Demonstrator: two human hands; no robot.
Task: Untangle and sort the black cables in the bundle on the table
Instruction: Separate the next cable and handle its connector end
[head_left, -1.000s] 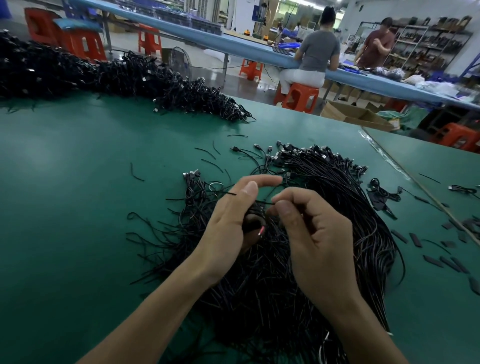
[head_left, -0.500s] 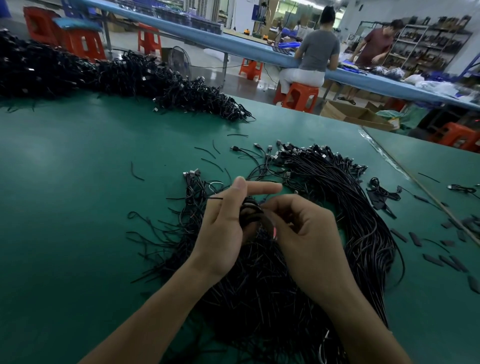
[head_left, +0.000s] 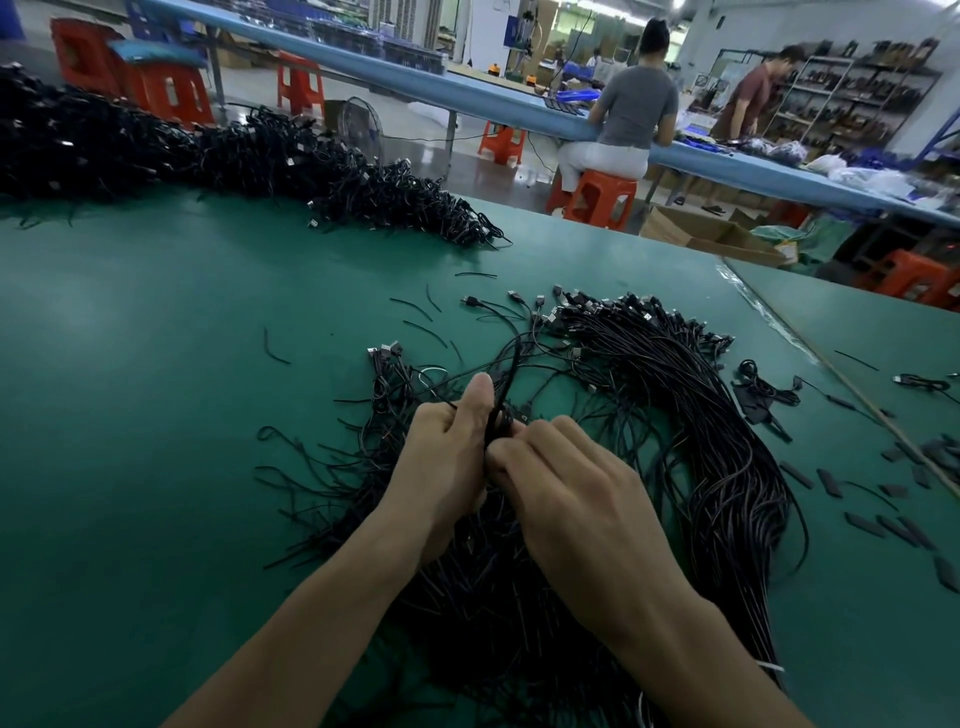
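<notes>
A big bundle of thin black cables (head_left: 691, 415) lies on the green table (head_left: 156, 389), its plug ends fanned out at the far side. Both hands meet over the bundle's middle. My left hand (head_left: 441, 467) grips a small coiled black cable (head_left: 501, 410), thumb pressed along it. My right hand (head_left: 566, 488) has its fingers curled in against the same coil from the right; the fingertips are hidden. One strand loops up from the coil toward the plugs.
A long heap of black cables (head_left: 234, 156) runs along the table's far left edge. Short black strips (head_left: 883, 525) and a small coiled cable (head_left: 763, 389) lie at the right. Loose wire ties (head_left: 415, 312) are scattered beyond the bundle. Two people work at a blue bench behind.
The hands have closed together. My left index finger, stretched out before, has folded down, and the coil is now squeezed between both hands with my right fingers tucked in.
</notes>
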